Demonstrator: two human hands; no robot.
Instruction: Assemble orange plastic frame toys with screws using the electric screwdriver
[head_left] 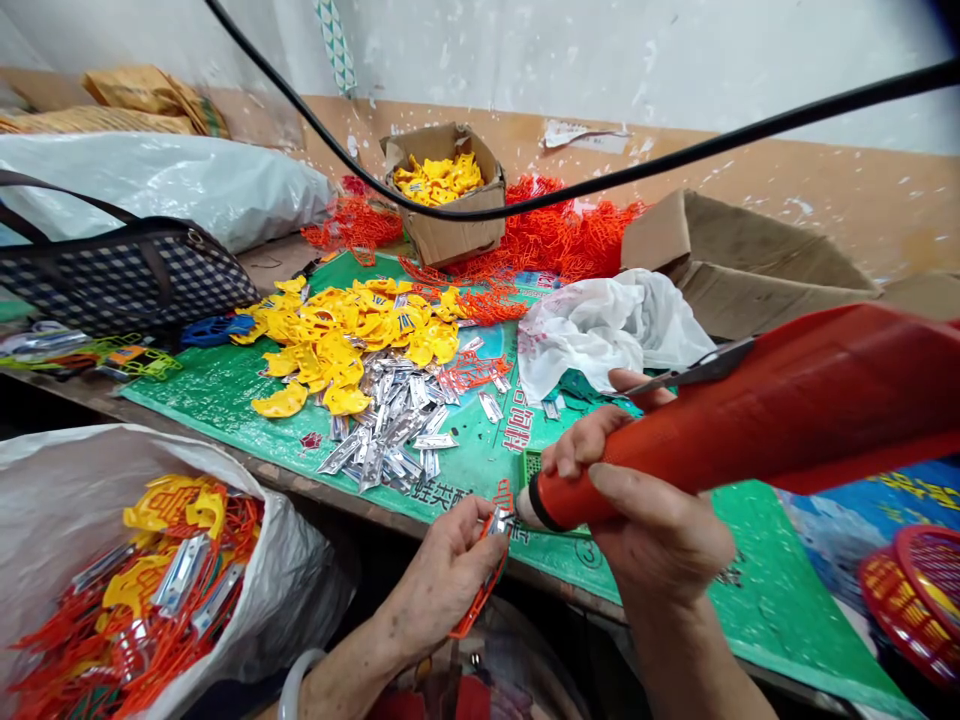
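My left hand (442, 565) pinches a narrow orange plastic frame (474, 600) with a shiny metal plate (498, 521) on it, just off the table's front edge. My right hand (649, 525) is wrapped round a red electric screwdriver (720, 430), which is held nearly level. Its pale tapered nose (526, 508) points left, right by the metal plate; whether they touch I cannot tell. Behind my left hand lies a heap of loose metal plates (394, 420), with a pile of yellow plastic pieces (337, 330) beyond it. A small green basket (531, 463) is partly hidden by my right hand.
A white sack (292, 540) of mixed parts stands at the left front. Cardboard boxes (450, 235), orange netted plastic parts (570, 235) and a white plastic bag (577, 335) lie farther back. A black cable (480, 213) crosses overhead. A red basket (911, 600) is at right.
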